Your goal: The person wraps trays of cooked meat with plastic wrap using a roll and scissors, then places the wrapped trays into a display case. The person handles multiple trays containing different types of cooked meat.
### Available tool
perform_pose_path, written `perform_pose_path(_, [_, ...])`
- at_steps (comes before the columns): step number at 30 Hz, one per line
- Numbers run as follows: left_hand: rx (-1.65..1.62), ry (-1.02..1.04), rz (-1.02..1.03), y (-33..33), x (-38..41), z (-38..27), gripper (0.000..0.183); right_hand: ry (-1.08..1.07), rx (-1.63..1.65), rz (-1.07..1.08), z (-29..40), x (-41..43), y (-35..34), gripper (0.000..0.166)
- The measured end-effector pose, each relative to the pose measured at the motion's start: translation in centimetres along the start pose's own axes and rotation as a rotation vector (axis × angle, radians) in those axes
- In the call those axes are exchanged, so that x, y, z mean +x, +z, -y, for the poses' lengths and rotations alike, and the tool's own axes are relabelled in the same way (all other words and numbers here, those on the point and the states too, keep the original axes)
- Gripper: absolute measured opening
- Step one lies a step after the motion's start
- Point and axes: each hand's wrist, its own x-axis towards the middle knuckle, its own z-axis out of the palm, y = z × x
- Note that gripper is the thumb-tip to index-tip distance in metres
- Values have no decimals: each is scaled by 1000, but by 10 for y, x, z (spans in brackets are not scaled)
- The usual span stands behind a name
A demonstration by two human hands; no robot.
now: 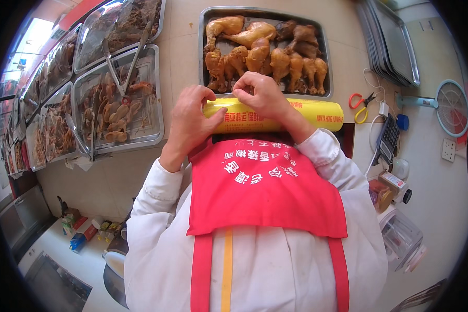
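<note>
A yellow roll of cling film (319, 116) with red printing lies crosswise at the counter's near edge, against the red apron. My left hand (195, 117) rests on the roll's left end, thumb on its surface and fingers curled. Over the roll's middle, my right hand (261, 93) has thumb and forefinger brought together near the upper edge; whether film is between them cannot be made out. Just beyond stands a metal tray (329, 87) of cooked chicken legs (257, 54), with darker pieces at its upper right.
Metal trays of cooked meat (115, 113) line the left, with tongs (123, 84) on one. Stacked metal trays (394, 43) stand at upper right. Right of the roll are scissors (360, 107), a calculator (388, 138), a blue handheld fan (451, 107) and a power socket (448, 149).
</note>
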Motion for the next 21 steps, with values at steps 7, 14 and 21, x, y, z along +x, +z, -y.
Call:
perform_pose_path(7, [213, 128, -80, 8, 5, -4, 20, 12, 50, -8, -1, 0, 0, 17])
perform_pose_path(14, [69, 37, -95, 3, 5, 0, 17, -2, 58, -22, -5, 0, 1, 16])
perform_pose_path(21, [-64, -76, 6, 1, 6, 15, 16, 5, 74, -28, 3, 0, 0, 17])
